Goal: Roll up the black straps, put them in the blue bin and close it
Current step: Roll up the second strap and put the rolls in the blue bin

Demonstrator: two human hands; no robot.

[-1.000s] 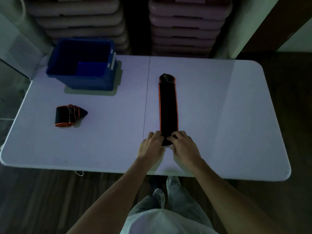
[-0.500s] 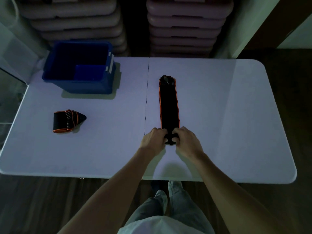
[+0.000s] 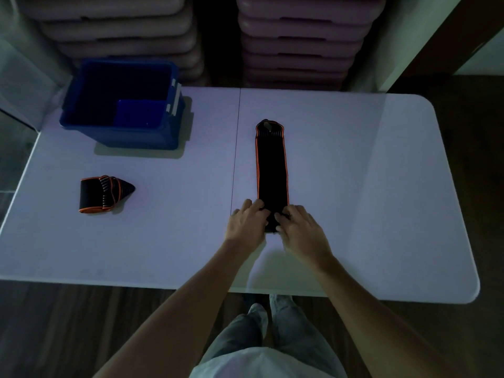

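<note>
A long black strap (image 3: pixel 271 170) with orange edging lies flat along the table's middle, running away from me. Its near end is curled into a small roll between my hands. My left hand (image 3: pixel 247 222) and my right hand (image 3: pixel 301 227) press on that roll from either side, fingers bent over it. A second black strap (image 3: pixel 102 194), rolled and partly loose with a pointed end, lies at the left. The blue bin (image 3: pixel 122 105) stands open at the back left, and I see no straps in it.
The white folding table (image 3: pixel 381 186) has a seam down its middle. Stacks of pale plastic steps (image 3: pixel 300 39) stand behind it. The floor is dark wood. My legs show below the table's near edge.
My hands have moved forward along the strap, and its near end has curled into a small roll under my fingers. The flat part is shorter.
</note>
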